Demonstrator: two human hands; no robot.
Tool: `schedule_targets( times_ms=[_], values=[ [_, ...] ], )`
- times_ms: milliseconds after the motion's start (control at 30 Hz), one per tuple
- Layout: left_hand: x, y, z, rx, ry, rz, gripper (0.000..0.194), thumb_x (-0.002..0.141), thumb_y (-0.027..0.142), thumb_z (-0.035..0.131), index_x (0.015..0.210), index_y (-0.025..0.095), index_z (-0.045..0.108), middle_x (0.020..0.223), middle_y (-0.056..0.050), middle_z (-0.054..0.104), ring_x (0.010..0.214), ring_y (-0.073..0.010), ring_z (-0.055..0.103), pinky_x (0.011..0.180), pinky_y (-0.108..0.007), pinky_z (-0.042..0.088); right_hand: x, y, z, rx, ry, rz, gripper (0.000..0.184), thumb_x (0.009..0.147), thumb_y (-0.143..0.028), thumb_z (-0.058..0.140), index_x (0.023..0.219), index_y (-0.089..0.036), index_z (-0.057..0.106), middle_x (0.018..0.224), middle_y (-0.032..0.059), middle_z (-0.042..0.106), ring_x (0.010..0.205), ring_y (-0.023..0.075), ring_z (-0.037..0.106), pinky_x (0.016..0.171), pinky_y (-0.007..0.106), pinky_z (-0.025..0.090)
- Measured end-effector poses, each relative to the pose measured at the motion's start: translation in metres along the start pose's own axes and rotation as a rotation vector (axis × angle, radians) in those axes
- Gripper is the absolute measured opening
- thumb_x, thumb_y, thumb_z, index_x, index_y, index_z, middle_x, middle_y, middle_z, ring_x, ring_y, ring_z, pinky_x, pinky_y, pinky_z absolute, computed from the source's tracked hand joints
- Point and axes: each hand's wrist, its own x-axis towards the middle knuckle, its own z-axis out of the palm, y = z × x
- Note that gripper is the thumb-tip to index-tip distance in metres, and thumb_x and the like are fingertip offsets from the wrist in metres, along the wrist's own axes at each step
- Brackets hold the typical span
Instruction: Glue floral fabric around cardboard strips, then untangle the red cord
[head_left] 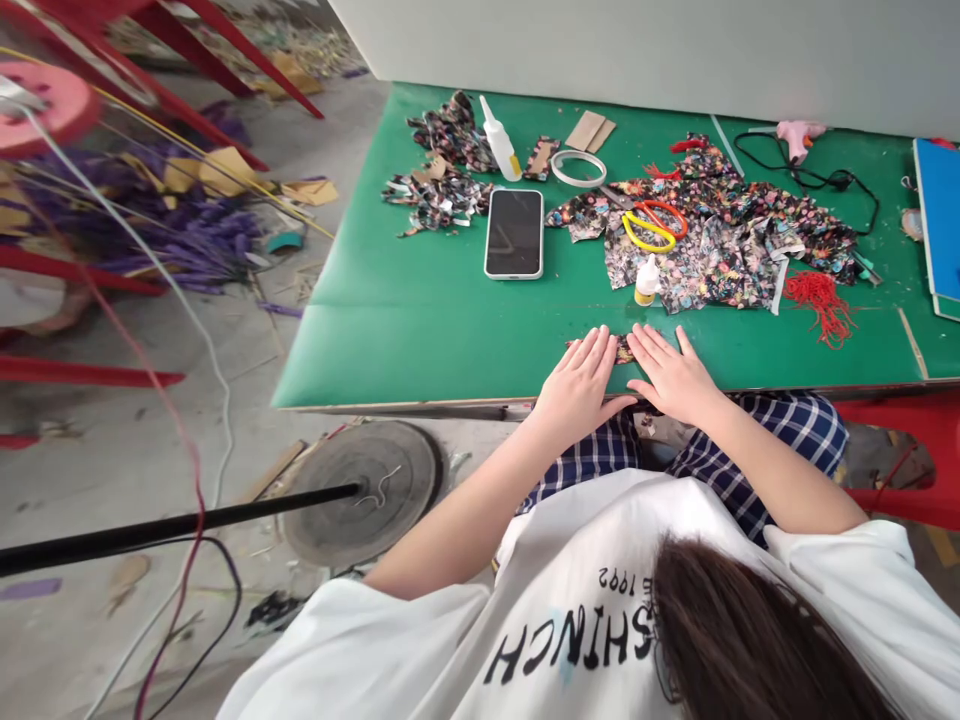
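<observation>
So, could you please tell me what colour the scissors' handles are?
Yellow and red scissors, clearest in the head view.

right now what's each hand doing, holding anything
Left hand: open, flat on the small fabric piece, gripping nothing.
Right hand: open, flat on the same piece.

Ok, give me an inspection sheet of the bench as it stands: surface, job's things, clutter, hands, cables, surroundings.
Surface: green table, front half mostly bare.
Job's things: small floral fabric piece at the front edge, pressed flat under both hands.
Clutter: phone face up; yellow scissors on the floral fabric pile; small glue bottle; white squeeze bottle; tape ring; red tassel; scrap heap.
Hands: left hand and right hand flat, fingers spread, gripping nothing.
Cables: black cord from the pink glue gun.
Surroundings: littered floor, purple material, red frames.
</observation>
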Motion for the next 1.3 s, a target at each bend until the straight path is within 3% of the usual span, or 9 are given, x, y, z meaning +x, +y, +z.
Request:
schedule_targets(
  times_ms=[167,300,500,567,733,867,1033,1100,1300],
  values=[
    [0.002,-0.003,-0.002,-0.040,-0.009,-0.009,0.081,0.088,0.060,0.040,0.141,-0.001,0.032,0.147,-0.025,0.034,0.139,-0.0343,0.030,0.112,-0.049,0.029,0.001,0.002,0.001,0.047,0.015,-0.008,0.070,0.090,-0.051,0.035,0.145,-0.010,0.024,0.154,0.0136,0.025,0.144,0.0277,0.027,0.116,0.062,0.015],
    [0.005,-0.019,-0.010,-0.146,-0.014,0.041,0.074,0.091,0.055,0.041,0.142,0.002,0.031,0.146,-0.023,0.038,0.138,-0.0318,0.033,0.111,-0.046,0.034,0.006,0.010,-0.001,0.110,0.042,-0.008,0.057,0.093,-0.039,0.037,0.143,-0.014,0.031,0.151,0.0112,0.034,0.142,0.0255,0.032,0.116,0.058,0.022],
    [0.007,-0.045,-0.027,-0.146,0.019,0.069,0.041,0.094,0.035,0.042,0.126,0.014,0.056,0.123,-0.015,0.060,0.114,-0.0281,0.056,0.098,-0.045,0.047,0.013,0.026,-0.011,0.150,0.078,-0.040,0.046,0.087,-0.031,0.051,0.129,-0.012,0.053,0.133,0.0123,0.056,0.127,0.0246,0.047,0.113,0.043,0.035],
    [0.007,-0.046,-0.029,-0.150,0.004,0.078,0.044,0.093,0.034,0.043,0.131,0.012,0.051,0.116,-0.016,0.063,0.108,-0.0276,0.058,0.094,-0.044,0.049,0.013,0.031,-0.013,0.168,0.097,-0.050,0.048,0.087,-0.032,0.052,0.130,-0.013,0.052,0.128,0.0128,0.059,0.122,0.0243,0.050,0.110,0.043,0.039],
    [0.007,-0.045,-0.029,-0.099,-0.028,0.073,0.062,0.094,0.033,0.040,0.147,0.008,0.019,0.106,-0.016,0.066,0.102,-0.0284,0.060,0.088,-0.043,0.049,0.011,0.041,-0.015,0.211,0.151,-0.040,0.050,0.087,-0.036,0.050,0.134,-0.016,0.048,0.126,0.0125,0.059,0.120,0.0253,0.050,0.107,0.046,0.041],
    [0.007,-0.046,-0.030,-0.068,-0.042,0.092,0.063,0.095,0.033,0.038,0.148,0.008,0.014,0.106,-0.015,0.066,0.101,-0.0282,0.061,0.086,-0.041,0.049,0.001,0.040,-0.019,0.247,0.195,-0.027,0.047,0.090,-0.038,0.045,0.131,-0.018,0.051,0.123,0.0114,0.061,0.118,0.0242,0.051,0.105,0.046,0.043],
    [0.008,-0.050,-0.031,-0.089,-0.033,0.109,0.063,0.095,0.035,0.037,0.148,0.011,0.013,0.106,-0.015,0.067,0.101,-0.0274,0.062,0.085,-0.041,0.049,-0.031,0.020,-0.022,0.393,0.337,-0.008,0.038,0.092,-0.037,0.042,0.119,-0.017,0.061,0.109,0.0107,0.068,0.106,0.0210,0.058,0.097,0.041,0.048],
    [0.009,-0.051,-0.031,-0.094,-0.034,0.112,0.063,0.095,0.036,0.038,0.148,0.011,0.015,0.106,-0.015,0.068,0.101,-0.0268,0.062,0.084,-0.040,0.050,-0.045,0.010,-0.019,0.472,0.285,0.062,0.037,0.093,-0.035,0.039,0.116,-0.018,0.062,0.105,0.0110,0.069,0.103,0.0212,0.059,0.095,0.043,0.049],
    [0.011,-0.054,-0.035,-0.180,-0.027,0.076,0.059,0.095,0.037,0.036,0.147,0.012,0.023,0.109,-0.013,0.069,0.102,-0.0250,0.063,0.087,-0.040,0.050,-0.070,-0.003,0.018,0.560,-0.145,0.071,0.034,0.095,-0.033,0.035,0.103,-0.019,0.065,0.102,0.0065,0.069,0.096,0.0138,0.064,0.089,0.031,0.052]
  ],
)
